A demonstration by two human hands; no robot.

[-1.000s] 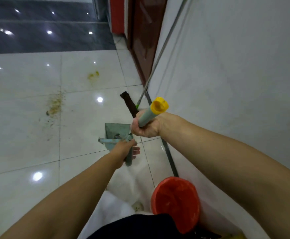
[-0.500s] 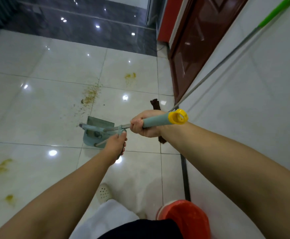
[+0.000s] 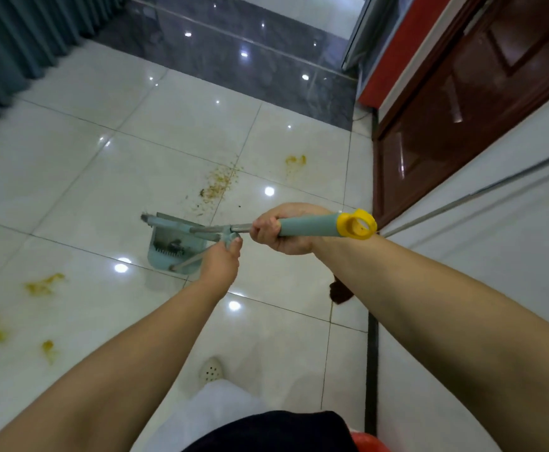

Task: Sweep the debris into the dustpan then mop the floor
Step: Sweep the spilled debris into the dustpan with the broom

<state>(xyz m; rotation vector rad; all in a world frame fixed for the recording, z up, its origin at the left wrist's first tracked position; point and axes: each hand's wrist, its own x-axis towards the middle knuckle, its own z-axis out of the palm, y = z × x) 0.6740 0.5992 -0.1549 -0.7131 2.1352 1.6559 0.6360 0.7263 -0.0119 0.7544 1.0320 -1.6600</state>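
Held the broom handle (image 3: 305, 225) tight in the right hand (image 3: 283, 228). Pinched the clip by the dustpan (image 3: 175, 246) with the left hand (image 3: 222, 261). Best to unclip slowly, keep the pan flat, just below the crumbs (image 3: 217, 187).

Two hands show, a left hand (image 3: 221, 263) and a right hand (image 3: 283, 228), and between them one dustpan (image 3: 175, 247) and one broom handle (image 3: 312, 225) with a yellow cap. On the tiled floor (image 3: 71, 164) lies one scatter of dry crumbs (image 3: 218, 185), with yellow smears in two places: one by the door (image 3: 469, 102) and a cluster of about five at the left. One mop pole (image 3: 482, 197) leans on the wall, one shoe (image 3: 212, 369) shows, and one red bucket (image 3: 369, 442) and one curtain (image 3: 22, 44) are each cut by the frame's edge.
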